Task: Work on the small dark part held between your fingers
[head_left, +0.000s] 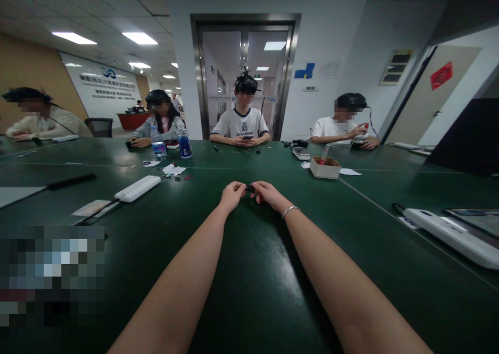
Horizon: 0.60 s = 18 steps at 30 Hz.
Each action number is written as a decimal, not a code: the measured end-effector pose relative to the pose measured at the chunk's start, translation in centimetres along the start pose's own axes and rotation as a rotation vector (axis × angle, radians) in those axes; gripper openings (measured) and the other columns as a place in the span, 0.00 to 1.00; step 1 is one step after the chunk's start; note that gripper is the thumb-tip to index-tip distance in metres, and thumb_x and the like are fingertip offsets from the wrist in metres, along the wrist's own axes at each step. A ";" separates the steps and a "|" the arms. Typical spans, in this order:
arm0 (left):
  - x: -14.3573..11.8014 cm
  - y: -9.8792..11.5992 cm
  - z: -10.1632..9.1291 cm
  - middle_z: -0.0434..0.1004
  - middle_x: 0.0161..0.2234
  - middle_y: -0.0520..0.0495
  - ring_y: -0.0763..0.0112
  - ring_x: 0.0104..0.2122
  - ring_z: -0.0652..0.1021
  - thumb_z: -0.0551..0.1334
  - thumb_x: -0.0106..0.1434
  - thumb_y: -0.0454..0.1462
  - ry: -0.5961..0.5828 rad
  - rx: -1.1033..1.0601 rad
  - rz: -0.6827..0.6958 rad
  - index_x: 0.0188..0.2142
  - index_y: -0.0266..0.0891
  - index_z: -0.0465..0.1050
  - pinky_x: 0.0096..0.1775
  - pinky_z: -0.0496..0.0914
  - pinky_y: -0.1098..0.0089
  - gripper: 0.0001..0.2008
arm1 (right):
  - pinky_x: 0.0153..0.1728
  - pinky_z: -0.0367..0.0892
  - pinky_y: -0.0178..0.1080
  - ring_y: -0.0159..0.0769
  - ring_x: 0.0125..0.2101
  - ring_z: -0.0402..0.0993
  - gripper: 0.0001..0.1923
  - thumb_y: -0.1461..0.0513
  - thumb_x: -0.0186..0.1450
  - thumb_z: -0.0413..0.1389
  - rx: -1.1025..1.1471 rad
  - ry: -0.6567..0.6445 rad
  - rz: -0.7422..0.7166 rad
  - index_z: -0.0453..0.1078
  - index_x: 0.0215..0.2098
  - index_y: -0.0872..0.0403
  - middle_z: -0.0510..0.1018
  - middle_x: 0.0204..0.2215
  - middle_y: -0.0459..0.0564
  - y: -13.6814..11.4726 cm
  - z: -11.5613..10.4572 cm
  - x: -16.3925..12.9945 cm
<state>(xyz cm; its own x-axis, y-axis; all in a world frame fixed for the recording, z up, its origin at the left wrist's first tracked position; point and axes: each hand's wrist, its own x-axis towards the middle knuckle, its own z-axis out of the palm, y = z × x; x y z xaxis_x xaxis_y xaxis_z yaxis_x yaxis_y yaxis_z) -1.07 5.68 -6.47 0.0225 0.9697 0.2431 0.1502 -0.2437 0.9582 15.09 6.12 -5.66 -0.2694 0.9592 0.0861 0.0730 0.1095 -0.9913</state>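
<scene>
Both my arms reach forward over the dark green table (249,271). Between my fingertips is a small black object (249,188), too small and too covered to name. My left hand (233,196) pinches its left end with thumb and fingers closed. On the other end, my right hand (268,194) is closed in a similar pinch, with a silver bracelet (290,210) at the wrist. The object is held close above the tabletop; whether it touches the surface I cannot tell.
Left of my hands lie a white power strip (138,188) and paper scraps (173,170), with two bottles (185,145) behind. A cardboard box (325,168) stands to the right, and another white power strip (452,234) lies nearer. Several people (241,120) sit around the far side.
</scene>
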 end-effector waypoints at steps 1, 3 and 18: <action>0.0 0.0 0.0 0.75 0.26 0.47 0.72 0.27 0.75 0.59 0.59 0.36 0.003 0.003 0.003 0.33 0.35 0.72 0.33 0.68 0.71 0.06 | 0.14 0.63 0.26 0.23 0.13 0.64 0.05 0.63 0.65 0.52 -0.002 -0.004 -0.009 0.65 0.39 0.57 0.72 0.23 0.45 0.0 0.0 0.0; 0.1 -0.1 0.0 0.75 0.26 0.47 0.71 0.27 0.75 0.59 0.59 0.36 0.007 0.006 0.005 0.33 0.34 0.72 0.32 0.68 0.70 0.06 | 0.15 0.64 0.26 0.23 0.14 0.66 0.12 0.66 0.62 0.56 0.025 -0.012 -0.034 0.64 0.44 0.54 0.72 0.26 0.43 -0.1 0.0 -0.1; 0.5 -0.7 0.1 0.74 0.24 0.49 0.73 0.25 0.73 0.60 0.58 0.37 0.006 -0.030 0.011 0.33 0.35 0.72 0.31 0.67 0.72 0.07 | 0.16 0.65 0.27 0.25 0.15 0.67 0.07 0.63 0.65 0.53 0.031 0.001 0.021 0.64 0.42 0.56 0.73 0.24 0.45 -0.3 0.1 -0.2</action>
<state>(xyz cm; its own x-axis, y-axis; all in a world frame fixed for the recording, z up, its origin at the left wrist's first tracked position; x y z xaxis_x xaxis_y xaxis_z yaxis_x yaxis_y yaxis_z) -1.11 6.34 -7.05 0.0178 0.9669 0.2545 0.1203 -0.2548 0.9595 14.98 5.83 -5.39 -0.2673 0.9614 0.0658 0.0490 0.0818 -0.9954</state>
